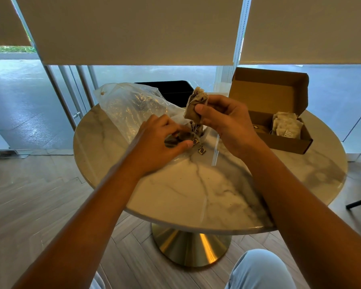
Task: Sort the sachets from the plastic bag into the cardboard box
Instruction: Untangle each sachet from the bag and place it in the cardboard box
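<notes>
Task partly done. Several tea sachets (286, 127) already stand in the cardboard box (279, 140). Left of the box, the right hand (223, 119) grips one sachet (196, 107); the left hand (165, 140) pinches others at the plastic bag (129, 107) mouth, which still holds more.
</notes>
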`<state>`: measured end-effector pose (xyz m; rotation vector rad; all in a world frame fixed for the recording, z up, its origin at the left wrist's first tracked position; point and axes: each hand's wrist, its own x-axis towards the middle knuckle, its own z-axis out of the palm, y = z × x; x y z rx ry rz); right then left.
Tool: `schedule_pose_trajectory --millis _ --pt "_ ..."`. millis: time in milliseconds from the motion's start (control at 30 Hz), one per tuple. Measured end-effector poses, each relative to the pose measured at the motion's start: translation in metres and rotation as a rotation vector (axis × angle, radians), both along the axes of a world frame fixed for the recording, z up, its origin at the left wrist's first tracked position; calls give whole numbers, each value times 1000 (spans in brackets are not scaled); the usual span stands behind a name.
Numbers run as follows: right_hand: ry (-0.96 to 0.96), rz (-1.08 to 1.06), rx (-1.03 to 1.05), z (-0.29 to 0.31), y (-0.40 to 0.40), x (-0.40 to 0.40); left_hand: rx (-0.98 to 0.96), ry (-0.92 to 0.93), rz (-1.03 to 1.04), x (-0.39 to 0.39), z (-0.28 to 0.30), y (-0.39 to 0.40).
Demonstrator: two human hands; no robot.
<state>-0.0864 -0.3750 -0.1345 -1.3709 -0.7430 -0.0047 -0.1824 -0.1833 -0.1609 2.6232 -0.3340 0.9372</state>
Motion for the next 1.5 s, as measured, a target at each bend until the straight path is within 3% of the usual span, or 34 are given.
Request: schedule_pose_trajectory --millis 233,533,800,1000,1333,1500 --pt "4 15 -2 1 2 -3 19 15 -35 2 0 -7" --pt "2 -20 0 0 2 0 -96 -10 -94 0 3 -7" --pt "-34 -97 -93 -2 2 1 -382 -16 -103 -8 10 -9" --pt "-22 -112 -68 -1 2 1 -488 -15 -104 -12 12 -12" --pt "81 -105 122 7 -4 0 -345 111 -153 -13 8 -12" --pt "-6 -84 -14 1 -1 0 -346 33 -139 -12 9 -10"
